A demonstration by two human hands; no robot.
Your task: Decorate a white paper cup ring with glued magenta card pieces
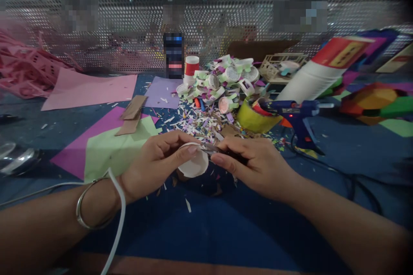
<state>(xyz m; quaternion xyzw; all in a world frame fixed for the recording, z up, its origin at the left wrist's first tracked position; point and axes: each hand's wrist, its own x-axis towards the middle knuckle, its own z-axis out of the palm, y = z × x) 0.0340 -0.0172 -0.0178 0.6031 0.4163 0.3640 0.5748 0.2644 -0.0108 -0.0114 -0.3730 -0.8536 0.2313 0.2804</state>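
My left hand (164,154) pinches the rim of a small white paper cup piece (195,165), thumb on the inside. My right hand (258,163) is closed around a pair of scissors (211,149), whose metal blades meet the cup piece's upper right edge. Its handles are mostly hidden by my fingers. Just beyond my hands lies a scatter of paper scraps (206,122). Behind the scraps rises a heap of cut cup pieces with green and purple paper bits (230,75).
A blue glue gun (295,114) with a lit red light rests at the right beside a yellow-green container (258,118); its cord runs right. Stacked cups (309,77) lean behind. Coloured paper sheets (116,148) lie left. A phone (173,56) stands against the perforated metal screen (129,21).
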